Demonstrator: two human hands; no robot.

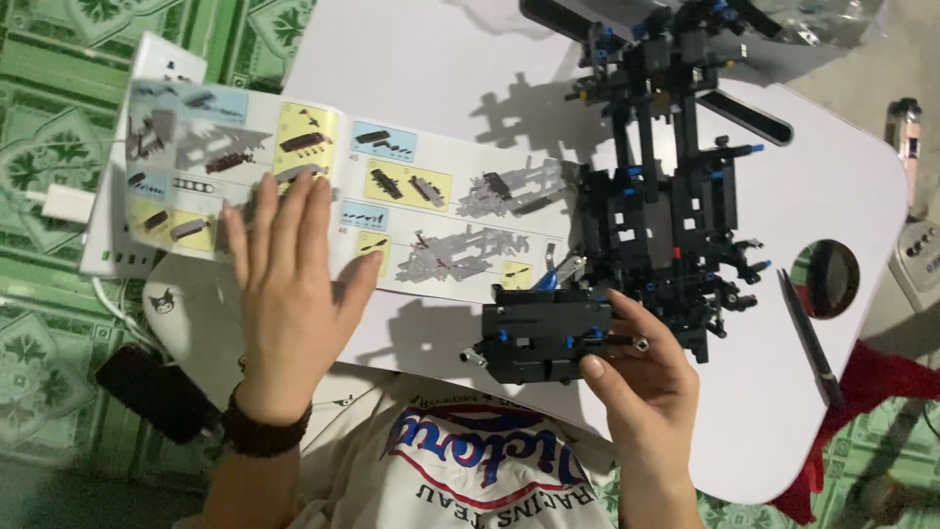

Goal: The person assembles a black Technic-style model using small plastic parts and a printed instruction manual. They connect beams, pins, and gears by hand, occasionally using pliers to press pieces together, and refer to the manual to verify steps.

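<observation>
We pressed our flat, open left hand [289,269] on the illustrated paper instruction booklet [333,191] to keep it open; our right hand [641,367] clamped the black plastic brick subassembly [543,333] beside the larger black chassis [666,196].

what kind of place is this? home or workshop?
Likely a home, not a workshop: a small white lap table set over a green patterned floor, with an instruction booklet and a black brick model on it, and a power strip alongside.

Left hand [291,272] flat, fingers spread — right hand [646,367] curled, gripping
</observation>
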